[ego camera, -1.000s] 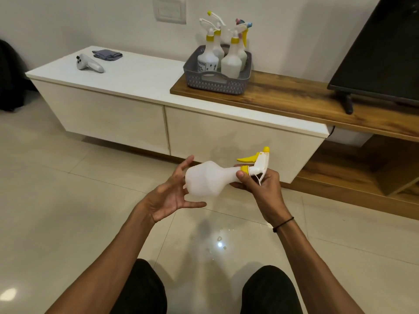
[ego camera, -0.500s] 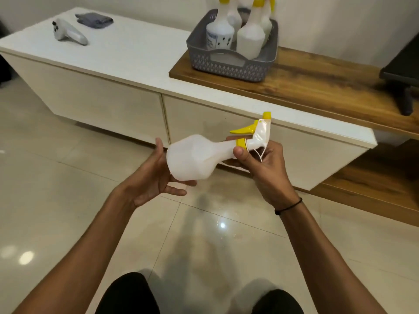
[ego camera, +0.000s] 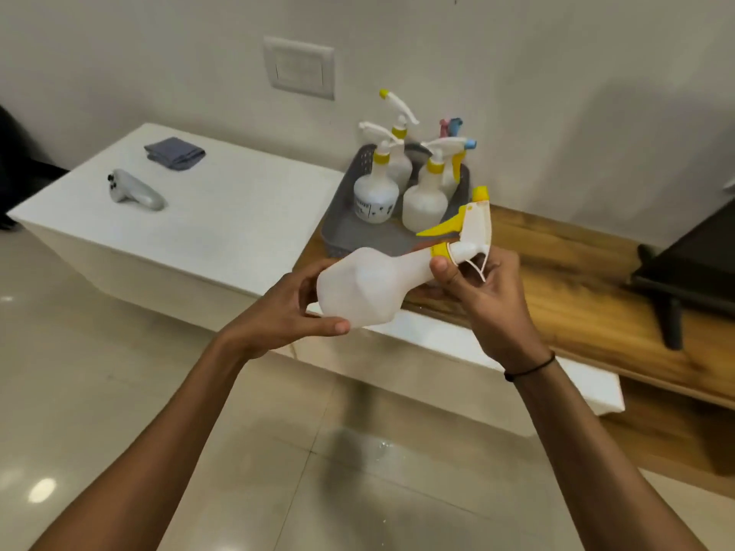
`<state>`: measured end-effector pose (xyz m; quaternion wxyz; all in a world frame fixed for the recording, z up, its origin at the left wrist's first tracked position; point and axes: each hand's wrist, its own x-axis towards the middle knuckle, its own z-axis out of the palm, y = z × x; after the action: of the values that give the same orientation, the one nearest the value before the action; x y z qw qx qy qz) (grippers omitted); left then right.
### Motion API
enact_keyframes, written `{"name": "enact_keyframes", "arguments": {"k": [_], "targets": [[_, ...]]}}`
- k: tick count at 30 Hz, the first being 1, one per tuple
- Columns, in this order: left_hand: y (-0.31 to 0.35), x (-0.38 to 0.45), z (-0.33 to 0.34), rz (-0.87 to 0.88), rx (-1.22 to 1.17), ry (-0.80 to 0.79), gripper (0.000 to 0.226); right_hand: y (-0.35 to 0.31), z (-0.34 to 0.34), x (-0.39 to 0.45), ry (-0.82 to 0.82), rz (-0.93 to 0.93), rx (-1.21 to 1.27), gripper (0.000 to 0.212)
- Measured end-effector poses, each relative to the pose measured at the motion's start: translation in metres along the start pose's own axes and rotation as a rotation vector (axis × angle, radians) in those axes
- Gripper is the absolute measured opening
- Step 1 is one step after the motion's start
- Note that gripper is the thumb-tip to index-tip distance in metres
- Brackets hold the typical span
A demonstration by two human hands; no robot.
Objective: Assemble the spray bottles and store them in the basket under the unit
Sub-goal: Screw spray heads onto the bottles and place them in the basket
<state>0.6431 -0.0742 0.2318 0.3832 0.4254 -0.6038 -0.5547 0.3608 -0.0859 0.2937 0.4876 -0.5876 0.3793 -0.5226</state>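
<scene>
I hold a white spray bottle (ego camera: 370,288) tilted on its side in front of me. My left hand (ego camera: 294,308) grips its wide base. My right hand (ego camera: 485,296) is closed on its neck, just below the white spray head with the yellow trigger and nozzle (ego camera: 471,228). Behind the bottle a grey basket (ego camera: 346,228) stands on top of the wooden shelf, holding several upright spray bottles (ego camera: 376,192) with yellow collars.
A white low cabinet (ego camera: 222,216) carries a grey controller (ego camera: 133,190) and a folded grey cloth (ego camera: 175,153). The wooden shelf (ego camera: 564,288) runs to the right, with a black TV stand (ego camera: 684,280) on it. Glossy tiled floor lies below.
The view has tilted up and nearer the cabinet. The bottle has risen in front of the basket, and my left hand has closed more firmly around its base.
</scene>
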Motion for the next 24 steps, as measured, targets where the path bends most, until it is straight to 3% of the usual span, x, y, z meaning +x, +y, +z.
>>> {"name": "enact_keyframes", "arguments": {"k": [4, 9, 14, 18, 24], "targets": [[0.022, 0.044, 0.006, 0.084, 0.134, 0.12, 0.084, -0.029, 0.001, 0.037, 0.1, 0.001, -0.097, 0.037], [0.023, 0.108, 0.02, 0.09, 0.218, 0.309, 0.087, -0.04, 0.013, 0.091, 0.224, -0.144, -0.562, 0.023], [0.01, 0.141, -0.001, -0.038, 0.359, 0.572, 0.063, 0.0, 0.023, 0.157, 0.237, 0.015, -0.779, 0.028], [-0.01, 0.139, -0.024, -0.129, 0.378, 0.817, 0.04, 0.048, 0.029, 0.178, 0.214, 0.183, -0.814, 0.038], [-0.025, 0.156, -0.033, -0.323, 0.181, 0.584, 0.053, 0.064, 0.031, 0.182, 0.187, 0.218, -0.909, 0.051]]}}
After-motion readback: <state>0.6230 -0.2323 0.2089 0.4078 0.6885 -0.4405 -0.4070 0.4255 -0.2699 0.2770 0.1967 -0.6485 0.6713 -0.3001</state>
